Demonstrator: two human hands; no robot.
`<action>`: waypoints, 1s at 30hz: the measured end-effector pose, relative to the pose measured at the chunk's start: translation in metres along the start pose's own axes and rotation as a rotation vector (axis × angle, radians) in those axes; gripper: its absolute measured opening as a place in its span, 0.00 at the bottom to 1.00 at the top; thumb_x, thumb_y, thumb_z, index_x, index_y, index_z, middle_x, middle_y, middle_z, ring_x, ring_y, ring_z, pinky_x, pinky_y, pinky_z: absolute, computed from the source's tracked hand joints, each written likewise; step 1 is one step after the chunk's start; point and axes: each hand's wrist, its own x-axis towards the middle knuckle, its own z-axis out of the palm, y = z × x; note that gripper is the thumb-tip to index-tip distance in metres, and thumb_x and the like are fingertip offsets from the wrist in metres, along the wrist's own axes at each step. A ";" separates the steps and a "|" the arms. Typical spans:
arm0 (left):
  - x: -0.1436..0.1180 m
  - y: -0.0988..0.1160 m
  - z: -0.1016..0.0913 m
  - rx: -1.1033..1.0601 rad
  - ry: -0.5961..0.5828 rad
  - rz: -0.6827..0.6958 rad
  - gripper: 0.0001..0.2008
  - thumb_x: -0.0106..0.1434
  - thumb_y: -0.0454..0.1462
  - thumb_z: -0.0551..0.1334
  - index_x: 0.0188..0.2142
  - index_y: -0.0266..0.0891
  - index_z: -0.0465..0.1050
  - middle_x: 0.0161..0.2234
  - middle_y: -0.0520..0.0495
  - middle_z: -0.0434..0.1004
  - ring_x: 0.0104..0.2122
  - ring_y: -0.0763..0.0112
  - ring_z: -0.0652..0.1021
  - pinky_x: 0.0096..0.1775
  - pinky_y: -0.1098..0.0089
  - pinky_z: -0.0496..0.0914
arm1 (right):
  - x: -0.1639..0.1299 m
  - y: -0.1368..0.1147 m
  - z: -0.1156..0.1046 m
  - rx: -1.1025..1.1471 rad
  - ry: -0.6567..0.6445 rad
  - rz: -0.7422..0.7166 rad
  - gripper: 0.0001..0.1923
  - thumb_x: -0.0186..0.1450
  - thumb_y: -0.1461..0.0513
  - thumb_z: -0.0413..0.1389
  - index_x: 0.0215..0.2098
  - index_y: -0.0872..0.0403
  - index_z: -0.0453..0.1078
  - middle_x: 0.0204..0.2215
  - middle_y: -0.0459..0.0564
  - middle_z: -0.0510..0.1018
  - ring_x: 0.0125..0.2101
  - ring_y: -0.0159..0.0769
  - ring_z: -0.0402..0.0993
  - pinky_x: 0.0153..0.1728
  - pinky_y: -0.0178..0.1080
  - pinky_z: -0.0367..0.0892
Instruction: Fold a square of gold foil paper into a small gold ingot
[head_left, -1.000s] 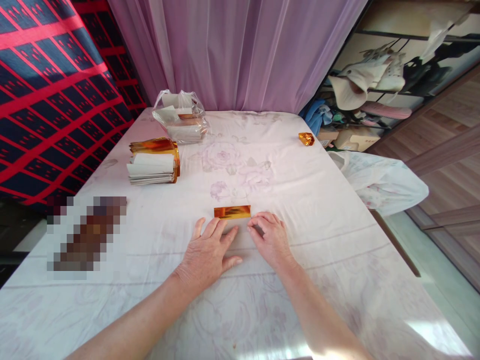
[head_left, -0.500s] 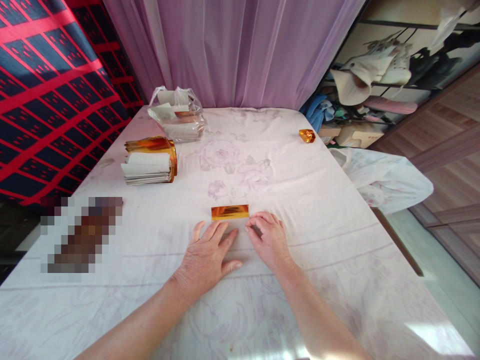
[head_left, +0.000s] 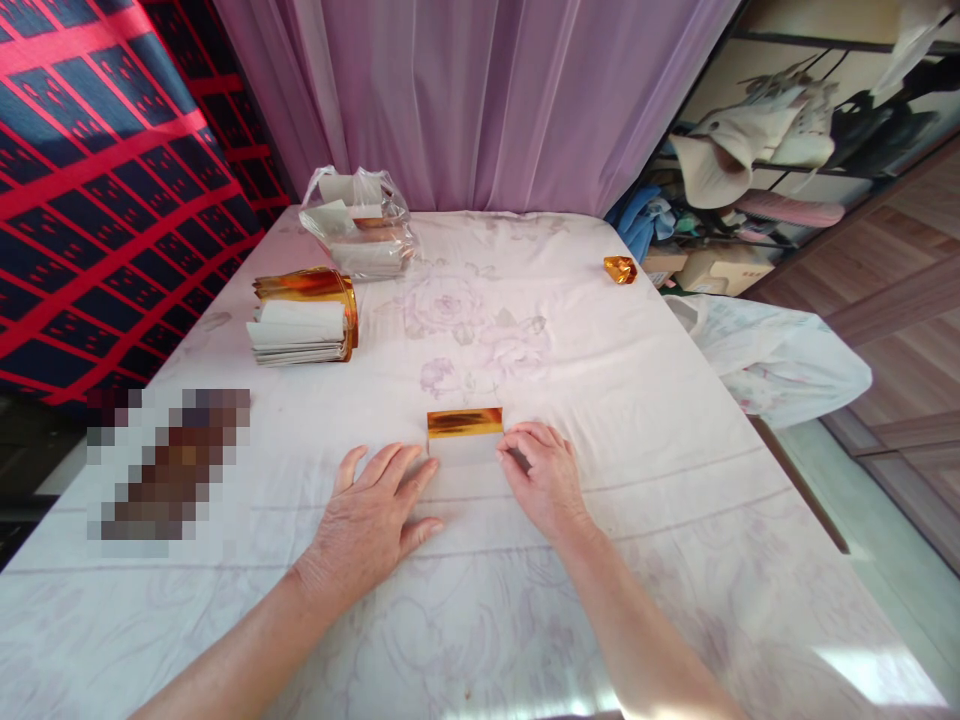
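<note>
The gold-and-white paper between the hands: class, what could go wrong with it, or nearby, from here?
The gold-and-white paper might slide or twist: the left hand is spread by its left side, the right hand is at its right edge, and a firm hold isn't clear.

The crumpled-looking gold piece lies near the edge of the table, so a bump could knock it off.

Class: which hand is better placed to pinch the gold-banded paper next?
Probably the right hand: its fingers curl together by the right edge of the paper; the left hand is splayed.
</note>
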 end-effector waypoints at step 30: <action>0.000 0.001 0.010 -0.004 0.030 0.073 0.28 0.71 0.53 0.49 0.58 0.38 0.70 0.58 0.41 0.73 0.56 0.55 0.71 0.60 0.50 0.54 | -0.035 0.003 -0.020 -0.256 -0.086 -0.376 0.17 0.71 0.63 0.48 0.54 0.51 0.73 0.53 0.51 0.78 0.55 0.43 0.70 0.59 0.51 0.59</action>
